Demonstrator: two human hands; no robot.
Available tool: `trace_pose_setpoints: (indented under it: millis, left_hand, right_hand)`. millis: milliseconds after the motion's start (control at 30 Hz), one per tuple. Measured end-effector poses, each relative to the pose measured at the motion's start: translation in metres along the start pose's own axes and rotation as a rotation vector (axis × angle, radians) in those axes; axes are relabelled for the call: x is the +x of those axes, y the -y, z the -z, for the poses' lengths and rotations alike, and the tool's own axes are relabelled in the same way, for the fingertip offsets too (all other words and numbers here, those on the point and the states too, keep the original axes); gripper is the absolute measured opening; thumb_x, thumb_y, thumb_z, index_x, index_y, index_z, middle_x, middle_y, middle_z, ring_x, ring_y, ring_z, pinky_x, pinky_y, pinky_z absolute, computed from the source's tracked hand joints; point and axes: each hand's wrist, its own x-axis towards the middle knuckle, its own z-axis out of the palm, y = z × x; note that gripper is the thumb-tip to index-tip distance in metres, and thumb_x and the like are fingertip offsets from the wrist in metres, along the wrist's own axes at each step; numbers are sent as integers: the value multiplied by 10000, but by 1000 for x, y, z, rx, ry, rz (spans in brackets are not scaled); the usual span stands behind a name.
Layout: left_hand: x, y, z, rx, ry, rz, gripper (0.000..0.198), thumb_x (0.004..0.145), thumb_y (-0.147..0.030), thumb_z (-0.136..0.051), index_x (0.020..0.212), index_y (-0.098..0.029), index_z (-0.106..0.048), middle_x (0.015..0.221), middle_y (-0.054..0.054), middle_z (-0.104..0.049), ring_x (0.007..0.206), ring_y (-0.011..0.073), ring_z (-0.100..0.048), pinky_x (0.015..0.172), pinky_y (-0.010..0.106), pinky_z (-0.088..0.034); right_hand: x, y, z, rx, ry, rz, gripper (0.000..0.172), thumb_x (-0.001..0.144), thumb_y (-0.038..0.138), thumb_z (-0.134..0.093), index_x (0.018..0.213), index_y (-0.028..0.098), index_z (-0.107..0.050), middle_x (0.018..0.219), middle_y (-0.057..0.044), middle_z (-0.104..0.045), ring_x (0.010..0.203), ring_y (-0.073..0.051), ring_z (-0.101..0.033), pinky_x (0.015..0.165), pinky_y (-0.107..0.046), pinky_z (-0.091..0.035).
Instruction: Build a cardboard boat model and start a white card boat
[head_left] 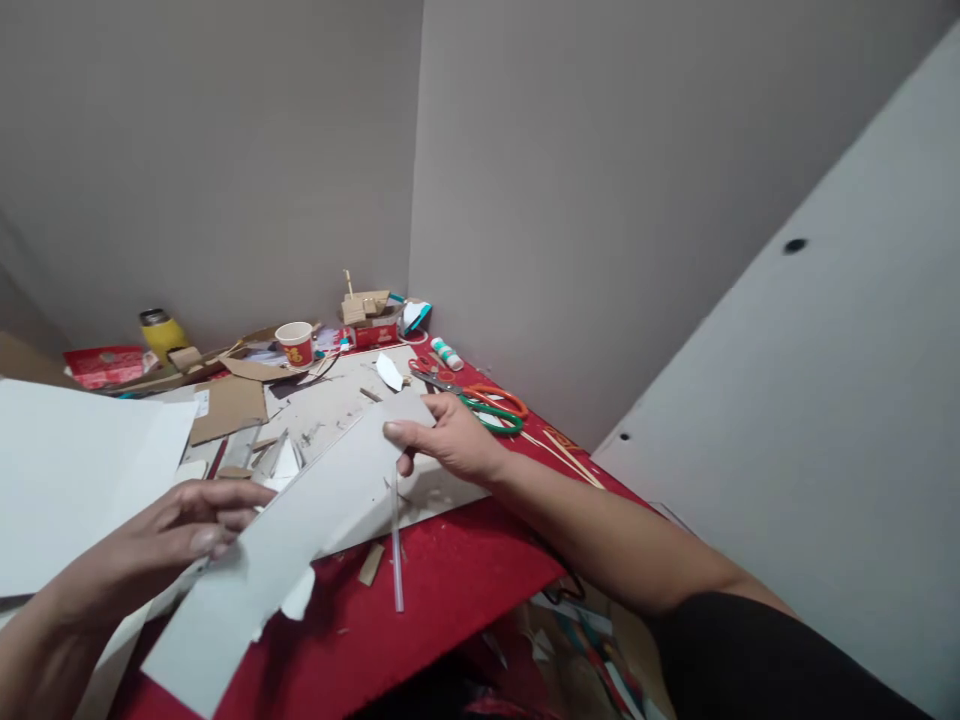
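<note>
My right hand (442, 435) grips the upper end of a long white cardboard strip (292, 530), thumb on top and the other fingers mostly hidden beneath. The strip slants over the front edge of the table, and its right edge is ragged, with a torn flap (298, 594) hanging off it. At the strip's left edge is my left hand (199, 520), its thumb and index finger apart and the other fingers loosely curled. Its fingertips are close to the strip; whether they touch it is unclear. Below my right hand lies a thin clear plastic stick (397, 560).
Scissors with green and orange handles (495, 408) lie right of the grey board (330, 400) on the red tabletop (480, 565). Behind are a paper cup (295, 345), a yellow bottle (163, 337) and a glue stick (447, 354). A large white sheet (82, 480) is at left; walls stand close behind.
</note>
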Motion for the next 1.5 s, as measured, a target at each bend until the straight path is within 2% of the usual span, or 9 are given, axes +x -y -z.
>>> trace_pose_setpoints:
  millis: [133,267,367,567,733,967,1167,1267,1500]
  left_hand:
    - [-8,1,-30,170,-377,66,313,473,-426,-823,704,-239,-724,646,59,-716,494,202,-629,405,233,-474]
    - [-6,5,-38,147,-238,169,318,573,-508,-750,624,-201,-688,524,81,-671,378,176,-566,350,233,-430]
    - [3,8,-20,-48,-344,145,371,540,-471,-791,808,-225,-717,562,65,-697,387,203,-594,344,256,-448]
    - [11,8,3,-318,-541,-27,508,540,-326,-833,1011,-236,-665,644,0,-731,431,182,-618,378,244,-482]
    - [5,4,-11,-246,-556,-150,489,610,-318,-794,1048,-169,-633,623,17,-726,472,201,-651,424,259,-504]
    - [4,14,-13,-329,-510,-387,479,647,-308,-793,1074,-166,-629,911,85,-760,756,237,-717,670,316,-562]
    - [4,14,-15,-382,-512,-447,535,625,-314,-811,1097,-149,-623,944,106,-755,819,260,-711,714,357,-570]
    - [3,13,-17,-415,-530,-495,505,641,-285,-805,1092,-156,-617,972,90,-750,863,246,-703,772,359,-561]
    - [-5,6,-19,-429,-597,-610,350,667,-252,-788,977,-157,-654,966,66,-749,874,221,-692,792,325,-549]
  right_hand:
    - [-1,2,-16,-1,57,11,360,684,472,-737,716,138,-609,581,26,-613,476,-97,-621,467,-198,-510]
    - [8,12,3,-192,135,40,368,784,496,-629,886,143,-629,745,-24,-665,620,-135,-667,561,-248,-539]
    - [12,24,48,-788,-72,44,329,913,401,-461,1116,180,-596,976,-71,-679,795,-145,-659,720,-282,-524]
    - [5,4,126,-1409,-171,-315,65,701,175,-667,756,142,-655,814,-143,-687,774,-263,-627,684,-359,-454]
    - [12,-19,132,-1517,-131,-410,109,685,192,-650,787,152,-659,862,-159,-695,758,-260,-631,631,-329,-429]
    - [6,7,130,-1656,-181,-423,324,752,458,-564,812,155,-664,866,-187,-696,783,-330,-644,598,-350,-414]
    - [-17,10,105,-1324,-294,-118,331,782,396,-512,1014,174,-595,890,-120,-696,792,-262,-640,648,-316,-464]
    - [-27,11,67,-1011,-160,44,347,800,454,-535,1015,187,-585,860,-75,-684,807,-244,-634,672,-303,-492]
    - [-43,22,-16,-1082,130,100,392,765,389,-611,1095,180,-579,926,-81,-671,811,-241,-621,716,-324,-484]
